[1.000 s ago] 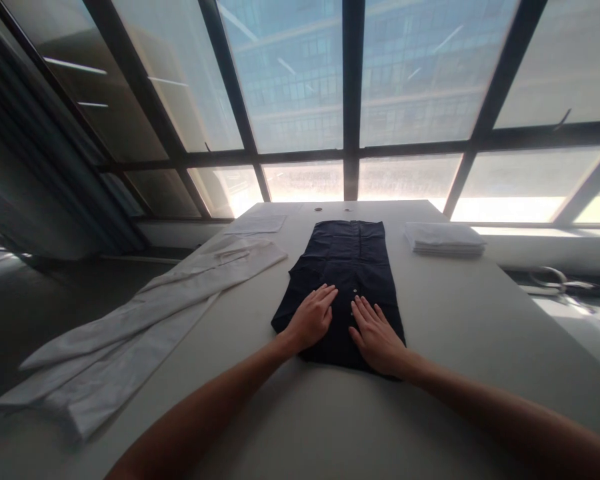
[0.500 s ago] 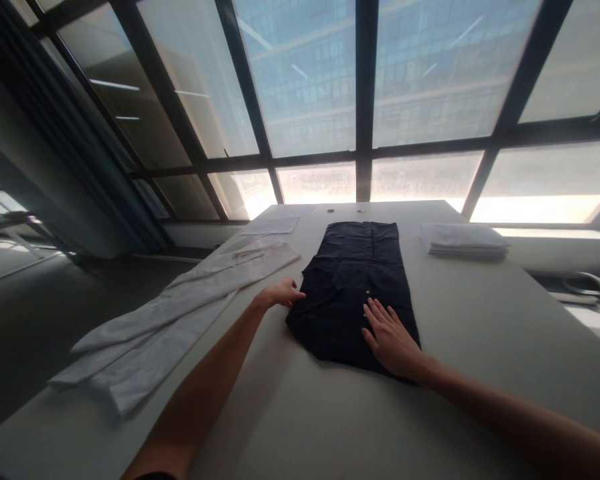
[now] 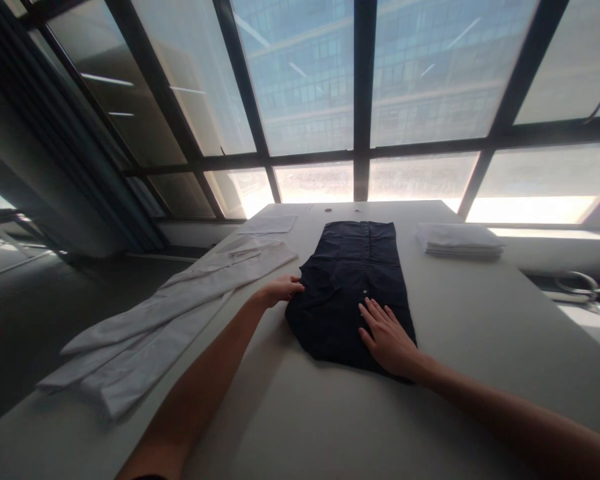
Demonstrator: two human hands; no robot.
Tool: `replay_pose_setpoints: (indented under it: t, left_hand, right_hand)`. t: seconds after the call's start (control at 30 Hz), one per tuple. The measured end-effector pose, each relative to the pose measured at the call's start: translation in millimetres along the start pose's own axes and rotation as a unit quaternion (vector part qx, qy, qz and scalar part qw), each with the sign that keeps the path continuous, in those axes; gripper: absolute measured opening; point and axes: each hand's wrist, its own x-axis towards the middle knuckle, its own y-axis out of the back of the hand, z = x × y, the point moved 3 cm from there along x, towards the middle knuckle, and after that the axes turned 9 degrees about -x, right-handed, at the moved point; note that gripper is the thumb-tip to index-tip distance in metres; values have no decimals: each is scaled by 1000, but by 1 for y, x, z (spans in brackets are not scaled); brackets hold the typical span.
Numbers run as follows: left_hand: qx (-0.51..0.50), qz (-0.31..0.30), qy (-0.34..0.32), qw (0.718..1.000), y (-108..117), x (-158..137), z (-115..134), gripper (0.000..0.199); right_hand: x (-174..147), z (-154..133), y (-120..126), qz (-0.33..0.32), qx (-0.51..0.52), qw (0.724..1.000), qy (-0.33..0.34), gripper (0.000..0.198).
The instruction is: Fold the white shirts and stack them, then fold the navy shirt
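A dark navy shirt (image 3: pixel 350 267) lies folded into a long panel on the white table, with small pale buttons down its front. At its left edge, my left hand (image 3: pixel 283 289) is closed, pinching the cloth between thumb and fingers. My right hand (image 3: pixel 387 337) rests flat on the near right part of the shirt, fingers stretched out beside the buttons. It presses on the fabric without gripping it. The shirt's near left corner slants inward, and some creases run across the middle.
White garments (image 3: pixel 180 313) lie spread along the table's left side, with a flat white sheet (image 3: pixel 267 225) beyond. On the right stands a stack of folded white cloth (image 3: pixel 460 241). Two small round objects sit near the far edge of the table (image 3: pixel 480 313), before tall windows.
My left fingers have closed in on the shirt's left edge, and the cloth there has shifted slightly. My right hand stays flat in place. The whole view has moved a little.
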Motion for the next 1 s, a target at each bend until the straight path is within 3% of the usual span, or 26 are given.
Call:
replay_pose_setpoints:
  t: [0.3, 0.43, 0.57, 0.67, 0.83, 0.93, 1.0]
  left_hand:
    - [-63, 13, -153, 986, -42, -12, 29, 66]
    - [-34, 3, -198, 980, -69, -9, 28, 75]
    - [2, -44, -227, 973, -101, -7, 19, 79]
    - [54, -68, -252, 964, -117, -9, 13, 72]
    - [134, 0, -367, 921, -117, -19, 15, 34]
    - [183, 9, -414, 891, -114, -20, 13, 34]
    - [238, -30, -423, 874, -115, -18, 9, 39]
  right_hand:
    - [-1, -1, 3, 10, 3, 1000, 4, 63]
    - [-1, -2, 3, 9, 1, 1000, 4, 63]
    - [-1, -2, 2, 10, -1, 1000, 5, 63]
    - [0, -1, 2, 9, -4, 1000, 0, 65]
    - [0, -2, 1, 5, -9, 1000, -7, 68]
    - [0, -2, 1, 4, -6, 1000, -8, 69]
    - [0, -2, 1, 5, -4, 1000, -6, 69]
